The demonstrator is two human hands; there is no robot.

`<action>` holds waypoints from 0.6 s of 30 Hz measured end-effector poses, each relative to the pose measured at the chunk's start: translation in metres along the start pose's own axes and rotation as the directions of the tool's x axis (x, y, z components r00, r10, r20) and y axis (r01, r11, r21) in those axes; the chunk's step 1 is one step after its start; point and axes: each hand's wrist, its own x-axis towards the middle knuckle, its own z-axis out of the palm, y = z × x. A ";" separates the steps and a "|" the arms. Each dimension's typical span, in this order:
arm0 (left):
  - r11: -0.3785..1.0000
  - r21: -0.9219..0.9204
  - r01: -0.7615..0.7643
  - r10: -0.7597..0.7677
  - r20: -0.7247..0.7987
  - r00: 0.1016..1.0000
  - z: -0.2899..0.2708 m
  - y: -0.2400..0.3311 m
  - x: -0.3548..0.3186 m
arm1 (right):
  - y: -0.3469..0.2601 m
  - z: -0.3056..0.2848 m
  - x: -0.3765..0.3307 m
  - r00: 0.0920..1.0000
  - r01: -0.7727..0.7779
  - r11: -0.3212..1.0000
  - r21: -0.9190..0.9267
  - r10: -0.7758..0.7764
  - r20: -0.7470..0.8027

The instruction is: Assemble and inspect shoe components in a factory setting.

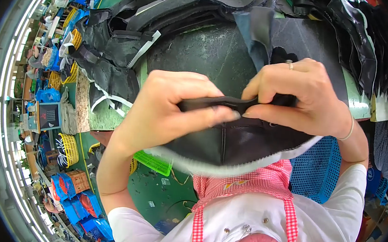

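Note:
Held up in front of me is a black leather piece (247,142) with a seam down its middle and a fuzzy white edge along its lower side. My left hand (172,107) pinches its folded upper edge between thumb and fingers. Close beside it, my right hand (297,95) grips the same edge, thumb below and fingers on top. The thumbs almost meet at the middle of the fold. Just beyond my right hand a dark strip of material (256,36) lies on the black work surface (195,54).
Black leather pieces (117,50), some with white edging, are heaped at the left and far side of the table. More black pieces (358,38) hang at the far right. Below the table are a blue basket (316,171) and a green basket (153,162).

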 end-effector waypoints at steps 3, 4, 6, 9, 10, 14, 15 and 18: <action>0.998 -0.062 0.006 -0.005 0.012 1.000 -0.005 0.000 -0.006 | 0.001 -0.016 -0.008 0.989 -0.123 0.992 0.019 0.121 0.083; 0.995 -0.104 0.015 -0.016 -0.006 1.000 -0.006 -0.004 -0.010 | 0.004 -0.024 -0.011 0.982 -0.138 0.990 -0.016 0.139 0.128; 0.975 -0.217 0.039 -0.036 0.017 0.999 -0.007 -0.010 -0.013 | 0.011 -0.029 -0.016 0.983 -0.095 0.995 0.015 0.091 0.161; 0.943 -0.331 0.017 -0.001 0.049 0.999 -0.006 -0.015 -0.012 | 0.009 -0.027 -0.018 0.983 -0.099 0.995 0.023 0.094 0.159; 0.939 -0.342 0.048 -0.024 0.074 0.997 -0.007 -0.013 -0.012 | 0.011 -0.028 -0.019 0.983 -0.108 0.994 0.025 0.103 0.155; 0.992 -0.125 0.015 -0.004 0.085 0.996 -0.020 -0.014 -0.013 | 0.010 -0.021 -0.018 0.989 -0.094 0.996 -0.012 0.095 0.117; 0.991 -0.136 0.009 0.003 0.091 0.996 -0.019 -0.010 -0.004 | 0.012 -0.018 -0.019 0.994 -0.082 0.995 -0.063 0.086 0.071; 0.871 0.414 -0.266 0.278 0.033 0.960 0.005 0.013 0.014 | 0.000 -0.011 -0.015 0.997 -0.055 0.987 -0.151 0.062 0.044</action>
